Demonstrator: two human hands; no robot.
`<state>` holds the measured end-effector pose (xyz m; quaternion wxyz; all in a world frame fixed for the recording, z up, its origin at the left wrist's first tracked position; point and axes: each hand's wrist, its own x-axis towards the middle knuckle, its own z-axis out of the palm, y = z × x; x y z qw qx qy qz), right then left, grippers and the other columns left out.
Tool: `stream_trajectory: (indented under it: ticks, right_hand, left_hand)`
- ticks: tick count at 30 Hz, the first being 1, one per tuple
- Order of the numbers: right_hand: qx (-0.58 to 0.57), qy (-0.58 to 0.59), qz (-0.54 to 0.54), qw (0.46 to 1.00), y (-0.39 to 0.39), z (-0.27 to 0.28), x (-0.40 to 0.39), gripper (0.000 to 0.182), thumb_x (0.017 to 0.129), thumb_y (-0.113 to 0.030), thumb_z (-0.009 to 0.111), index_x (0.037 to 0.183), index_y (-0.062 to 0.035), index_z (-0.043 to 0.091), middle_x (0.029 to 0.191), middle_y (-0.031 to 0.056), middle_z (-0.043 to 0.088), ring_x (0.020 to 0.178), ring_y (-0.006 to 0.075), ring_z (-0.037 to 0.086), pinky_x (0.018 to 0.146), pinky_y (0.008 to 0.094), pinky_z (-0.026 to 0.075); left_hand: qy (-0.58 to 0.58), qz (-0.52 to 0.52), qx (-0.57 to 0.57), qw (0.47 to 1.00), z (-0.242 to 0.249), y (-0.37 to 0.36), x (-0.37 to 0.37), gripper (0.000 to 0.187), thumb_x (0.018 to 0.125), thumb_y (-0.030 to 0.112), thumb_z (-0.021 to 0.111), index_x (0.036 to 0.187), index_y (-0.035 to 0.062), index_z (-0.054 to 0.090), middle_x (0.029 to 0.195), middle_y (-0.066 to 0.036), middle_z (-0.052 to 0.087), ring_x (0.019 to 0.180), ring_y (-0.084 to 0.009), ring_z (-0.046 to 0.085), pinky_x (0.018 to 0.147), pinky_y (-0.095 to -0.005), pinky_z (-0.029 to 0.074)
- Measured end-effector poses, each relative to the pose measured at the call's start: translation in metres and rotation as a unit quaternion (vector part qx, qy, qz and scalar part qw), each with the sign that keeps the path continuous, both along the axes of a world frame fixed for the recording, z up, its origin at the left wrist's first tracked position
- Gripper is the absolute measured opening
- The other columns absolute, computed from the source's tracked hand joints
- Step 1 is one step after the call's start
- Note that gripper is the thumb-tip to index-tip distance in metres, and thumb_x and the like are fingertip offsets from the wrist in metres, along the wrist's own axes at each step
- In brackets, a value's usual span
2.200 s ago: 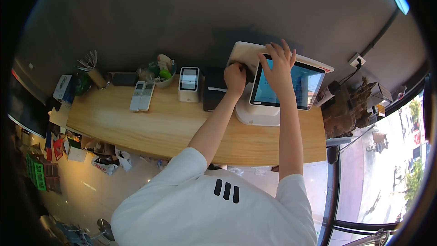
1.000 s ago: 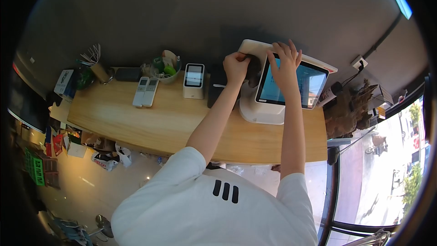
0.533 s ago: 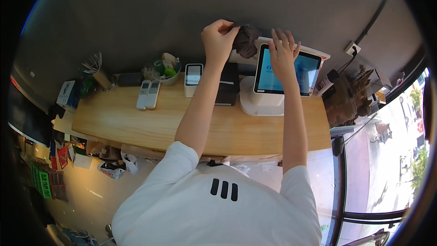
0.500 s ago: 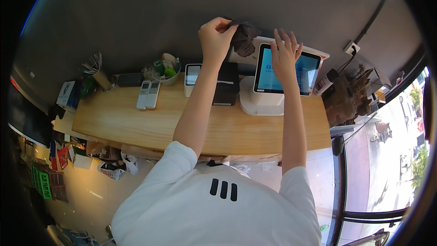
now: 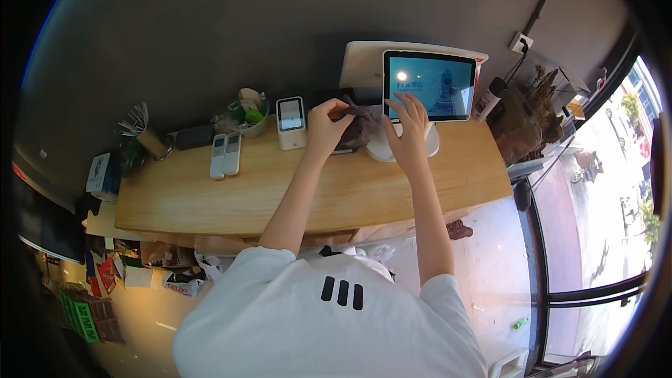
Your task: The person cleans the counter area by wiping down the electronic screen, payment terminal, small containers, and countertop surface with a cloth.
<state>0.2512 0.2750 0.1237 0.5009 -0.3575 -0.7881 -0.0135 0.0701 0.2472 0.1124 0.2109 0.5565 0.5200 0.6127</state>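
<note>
A crumpled dark cloth (image 5: 360, 128) hangs from my left hand (image 5: 328, 124), pinched between thumb and fingers over the back of the counter. My right hand (image 5: 408, 124) has its fingers spread and holds nothing; it is in front of the lower left corner of the lit tablet screen (image 5: 437, 87). The screen stands on a round white base (image 5: 381, 148), partly covered by my right hand. Just left of my left hand is a small white device with a display (image 5: 292, 124). Behind the cloth, a dark flat object is mostly hidden.
On the wooden counter (image 5: 189, 199) lie two white remotes (image 5: 225, 155), with a bowl of small items (image 5: 250, 113) behind them and a holder of sticks (image 5: 152, 141) farther left. A bottle (image 5: 488, 99) and driftwood (image 5: 528, 122) stand at the right.
Both hands have come down and closer to me, the left one carrying the cloth from the screen's upper left to below it. My right hand has left the screen's top edge.
</note>
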Motion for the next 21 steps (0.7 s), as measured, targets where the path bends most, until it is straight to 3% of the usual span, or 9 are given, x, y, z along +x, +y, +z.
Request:
stream_trajectory:
  ticks: [3, 7, 10, 12, 21]
  right_hand:
    - [-0.027, -0.023, 0.030, 0.999, -0.006, -0.020, -0.009, 0.035, 0.074, -0.018, 0.072, 0.105, -0.0063, 0.063, 0.124, 0.0095, 0.053, 0.122, 0.0319, 0.042, 0.101, 0.0458, 0.030]
    - [-0.060, -0.028, 0.007, 0.998, -0.022, -0.041, -0.023, 0.041, 0.071, -0.022, 0.075, 0.107, -0.0069, 0.062, 0.123, 0.0101, 0.052, 0.121, 0.0317, 0.042, 0.101, 0.0459, 0.030]
    - [-0.095, -0.017, 0.007, 0.995, -0.031, -0.049, -0.029, 0.045, 0.070, -0.021, 0.075, 0.110, -0.0067, 0.060, 0.126, 0.0104, 0.050, 0.122, 0.0322, 0.040, 0.102, 0.0461, 0.028]
    - [-0.093, -0.019, -0.017, 0.995, -0.037, -0.055, -0.031, 0.046, 0.069, -0.020, 0.075, 0.109, -0.0061, 0.059, 0.126, 0.0105, 0.049, 0.123, 0.0322, 0.039, 0.102, 0.0461, 0.028]
    - [-0.067, -0.033, -0.104, 0.992, -0.040, -0.069, -0.028, 0.040, 0.071, -0.013, 0.072, 0.107, -0.0043, 0.056, 0.126, 0.0109, 0.048, 0.122, 0.0316, 0.039, 0.100, 0.0459, 0.027]
  left_hand:
    - [-0.011, -0.027, -0.005, 1.000, -0.017, 0.002, -0.004, 0.012, 0.077, 0.001, 0.070, 0.087, -0.0006, 0.064, 0.082, -0.005, 0.067, 0.077, -0.0117, 0.064, 0.073, -0.0246, 0.050]
    - [-0.026, -0.040, -0.045, 0.998, -0.030, -0.003, -0.010, 0.016, 0.074, -0.001, 0.070, 0.089, -0.0015, 0.063, 0.084, -0.007, 0.068, 0.080, -0.0143, 0.065, 0.074, -0.0261, 0.051]
    - [-0.054, -0.068, -0.055, 0.995, -0.043, -0.006, -0.012, 0.016, 0.076, -0.001, 0.070, 0.090, -0.0016, 0.063, 0.084, -0.008, 0.067, 0.081, -0.0130, 0.065, 0.074, -0.0256, 0.051]
    - [-0.136, -0.108, -0.096, 0.980, -0.049, -0.008, -0.012, 0.015, 0.077, 0.000, 0.069, 0.090, -0.0016, 0.062, 0.084, -0.008, 0.067, 0.080, -0.0121, 0.064, 0.073, -0.0249, 0.051]
    - [-0.133, -0.132, -0.121, 0.975, -0.059, 0.003, -0.001, 0.015, 0.077, 0.002, 0.071, 0.088, -0.0021, 0.063, 0.083, -0.008, 0.067, 0.075, -0.0121, 0.065, 0.069, -0.0240, 0.052]
